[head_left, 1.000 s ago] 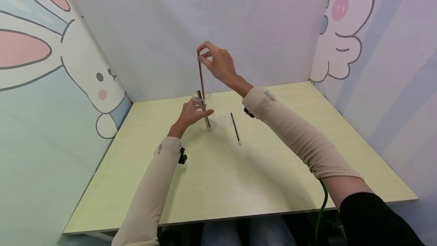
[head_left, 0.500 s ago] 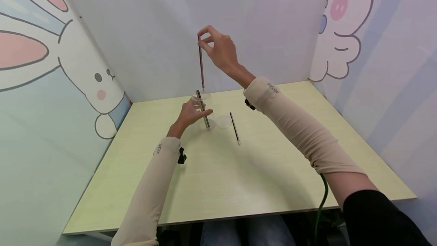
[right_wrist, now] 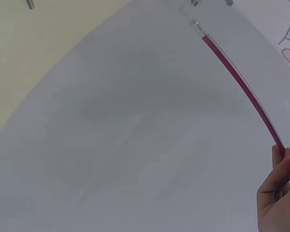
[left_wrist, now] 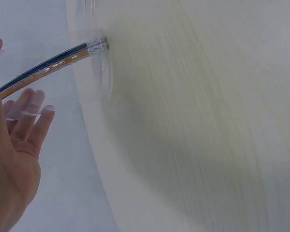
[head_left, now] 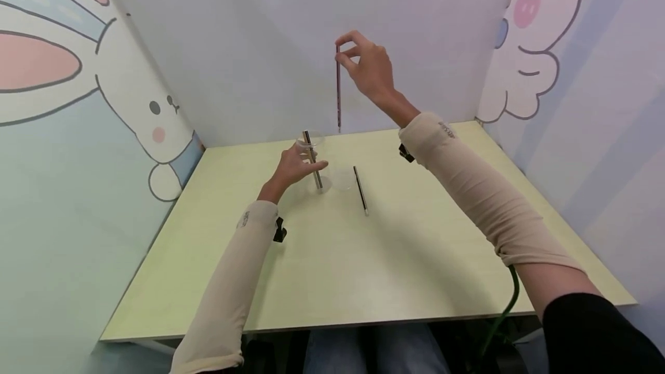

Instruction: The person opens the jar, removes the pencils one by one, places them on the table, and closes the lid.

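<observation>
My left hand (head_left: 293,167) holds a tall clear cup (head_left: 323,184) that stands on the table, thumb on one side and fingers on the other. Leaning inside the cup are a dark blue pencil (left_wrist: 58,57) and an orange pencil (left_wrist: 52,69), their eraser ends at the bottom. Higher up and to the right, my right hand (head_left: 371,69) pinches a red pencil (head_left: 338,88) near its upper end. That pencil hangs upright in the air, apart from the cup, with its eraser end (right_wrist: 198,28) down.
A dark pencil (head_left: 361,190) lies on the pale wooden table (head_left: 312,270) right of the cup. Between them is a clear round lid or disc (head_left: 343,180). Walls with cartoon animals close in the back and both sides. A green cable (head_left: 501,316) hangs below my right arm.
My right hand has lifted the red pencil up out of the cup, then carried it to the right. My left hand stays at the cup.
</observation>
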A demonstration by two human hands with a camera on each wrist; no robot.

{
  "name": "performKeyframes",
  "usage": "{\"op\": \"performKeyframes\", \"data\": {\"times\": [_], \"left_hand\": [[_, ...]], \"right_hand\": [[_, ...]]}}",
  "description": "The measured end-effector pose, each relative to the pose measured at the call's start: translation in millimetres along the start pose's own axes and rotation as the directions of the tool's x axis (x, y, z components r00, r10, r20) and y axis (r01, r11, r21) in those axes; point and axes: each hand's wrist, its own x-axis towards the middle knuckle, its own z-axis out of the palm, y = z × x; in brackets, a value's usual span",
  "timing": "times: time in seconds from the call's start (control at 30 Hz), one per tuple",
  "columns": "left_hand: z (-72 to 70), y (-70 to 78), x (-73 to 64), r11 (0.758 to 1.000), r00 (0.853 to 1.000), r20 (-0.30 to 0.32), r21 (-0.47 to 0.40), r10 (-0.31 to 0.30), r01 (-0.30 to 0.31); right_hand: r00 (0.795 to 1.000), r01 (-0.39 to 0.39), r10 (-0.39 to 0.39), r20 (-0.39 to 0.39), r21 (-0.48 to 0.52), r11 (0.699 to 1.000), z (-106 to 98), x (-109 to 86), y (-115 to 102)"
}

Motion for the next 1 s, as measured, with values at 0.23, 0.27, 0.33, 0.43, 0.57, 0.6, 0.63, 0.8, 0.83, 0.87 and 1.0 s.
{"op": "performKeyframes", "data": {"times": [0.23, 0.27, 0.33, 0.43, 0.57, 0.6, 0.63, 0.8, 0.83, 0.87, 1.0], "left_hand": [[-1.0, 11.4, 6.1, 0.999, 0.999, 0.016, -0.014, 0.031, -0.031], [-1.4, 12.5, 6.8, 0.999, 0.999, 0.018, -0.014, 0.036, -0.036], [-2.0, 14.1, 7.8, 0.999, 0.999, 0.023, -0.015, 0.039, -0.039], [-2.5, 15.2, 8.9, 0.999, 0.999, 0.029, -0.007, 0.037, -0.037], [-2.7, 15.8, 9.8, 0.999, 0.999, 0.024, -0.007, 0.033, -0.033], [-2.5, 15.9, 9.8, 0.999, 0.999, 0.021, -0.004, 0.034, -0.034], [-2.2, 16.2, 9.6, 0.999, 0.999, 0.017, 0.000, 0.032, -0.032], [-1.5, 15.0, 7.1, 0.999, 1.000, 0.005, 0.043, 0.023, -0.023], [-1.3, 14.7, 6.5, 0.999, 1.000, 0.005, 0.045, 0.023, -0.023], [-1.1, 14.6, 5.8, 0.999, 1.000, 0.004, 0.044, 0.023, -0.023], [0.2, 14.6, 3.3, 0.999, 1.000, 0.000, 0.031, 0.018, -0.018]], "right_hand": [[0.997, -0.073, 0.073, 0.013, -0.041, 0.997, -14.2, -17.7, 43.0], [0.997, -0.079, 0.080, 0.019, -0.043, 0.996, -15.4, -20.8, 47.9], [0.995, -0.092, 0.094, 0.031, -0.049, 0.995, -16.8, -27.3, 57.1], [0.993, -0.105, 0.108, 0.049, -0.063, 0.992, -16.4, -37.2, 69.1], [0.990, -0.113, 0.119, 0.075, -0.084, 0.990, -12.2, -49.2, 82.1], [0.989, -0.115, 0.122, 0.079, -0.085, 0.990, -10.7, -51.6, 84.8], [0.988, -0.118, 0.126, 0.085, -0.089, 0.989, -9.1, -54.1, 87.2], [0.982, -0.133, 0.143, 0.122, -0.088, 0.987, 2.4, -64.6, 96.5], [0.980, -0.137, 0.148, 0.130, -0.089, 0.987, 4.9, -66.9, 98.2], [0.979, -0.140, 0.151, 0.136, -0.087, 0.986, 7.3, -69.1, 100.2], [0.972, -0.157, 0.170, 0.164, -0.086, 0.984, 18.0, -79.0, 110.5]]}}
